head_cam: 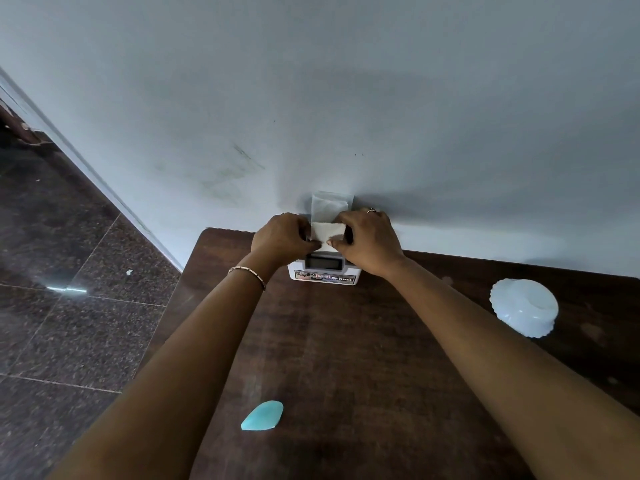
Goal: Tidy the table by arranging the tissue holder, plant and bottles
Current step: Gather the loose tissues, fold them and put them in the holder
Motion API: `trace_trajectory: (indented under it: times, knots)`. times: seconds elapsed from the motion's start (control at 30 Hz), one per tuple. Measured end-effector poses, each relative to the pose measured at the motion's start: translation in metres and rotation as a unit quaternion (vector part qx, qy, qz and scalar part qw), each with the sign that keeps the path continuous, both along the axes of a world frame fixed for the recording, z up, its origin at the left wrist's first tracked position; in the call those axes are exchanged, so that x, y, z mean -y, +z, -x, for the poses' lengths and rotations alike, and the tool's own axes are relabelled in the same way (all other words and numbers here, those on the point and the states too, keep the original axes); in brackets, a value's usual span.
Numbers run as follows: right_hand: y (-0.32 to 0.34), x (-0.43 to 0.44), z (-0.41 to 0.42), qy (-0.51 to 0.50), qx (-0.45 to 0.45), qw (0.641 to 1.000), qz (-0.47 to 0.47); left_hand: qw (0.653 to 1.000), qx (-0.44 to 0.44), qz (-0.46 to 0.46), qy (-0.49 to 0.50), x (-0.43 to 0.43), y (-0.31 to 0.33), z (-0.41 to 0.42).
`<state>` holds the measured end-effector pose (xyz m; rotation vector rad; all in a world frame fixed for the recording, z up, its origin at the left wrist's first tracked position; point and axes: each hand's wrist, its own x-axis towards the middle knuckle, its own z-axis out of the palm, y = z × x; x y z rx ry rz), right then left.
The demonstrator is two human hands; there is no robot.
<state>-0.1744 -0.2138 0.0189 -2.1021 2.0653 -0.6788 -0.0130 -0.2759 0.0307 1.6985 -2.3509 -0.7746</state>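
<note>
A white tissue holder (323, 274) with a small display and a sticker strip on its front stands on the dark wooden table (346, 358), against the wall. A folded white tissue (328, 232) sits at its top, with more tissue standing up behind it. My left hand (281, 239) pinches the tissue's left edge and my right hand (369, 239) pinches its right edge. Both hands hide the top of the holder. No plant or bottle shows in the view.
A white scalloped bowl (524, 306) lies upside down on the table at the right. A small turquoise piece (263, 415) lies near the front. The pale wall (311, 98) runs behind; dark tiled floor (69, 289) lies past the table's left edge.
</note>
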Motion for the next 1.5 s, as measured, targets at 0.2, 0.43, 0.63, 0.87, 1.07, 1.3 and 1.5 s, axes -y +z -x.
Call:
trace_trajectory:
  times: [0.2, 0.43, 0.63, 0.87, 1.07, 1.3, 1.5]
  knots:
    - [-0.002, -0.003, 0.007, -0.006, 0.008, 1.0, 0.014, 0.998, -0.065, -0.003, -0.001, 0.008, 0.001, -0.002]
    - [-0.004, -0.004, 0.009, -0.003, 0.019, 1.0, 0.01, 0.999, -0.038, -0.011, 0.011, 0.007, -0.006, -0.003]
    - [-0.009, -0.007, 0.008, -0.075, 0.079, 0.994, 0.028, 0.983, -0.151, 0.031, 0.103, -0.002, -0.011, -0.009]
    - [-0.027, -0.023, 0.009, -0.246, 0.363, 0.895, -0.083, 0.9, -0.313, -0.137, 0.27, -0.023, -0.048, -0.017]
    - [-0.043, -0.033, -0.006, -0.259, 0.432, 0.857, -0.109, 0.86, -0.38, -0.205, 0.273, -0.026, -0.055, -0.015]
    - [-0.044, -0.037, -0.005, -0.254, 0.419, 0.865, -0.105, 0.862, -0.389, -0.199, 0.256, -0.027, -0.06, -0.017]
    - [-0.03, -0.046, -0.007, -0.257, 0.389, 0.879, -0.102, 0.897, -0.337, -0.14, 0.25, -0.035, -0.05, -0.017]
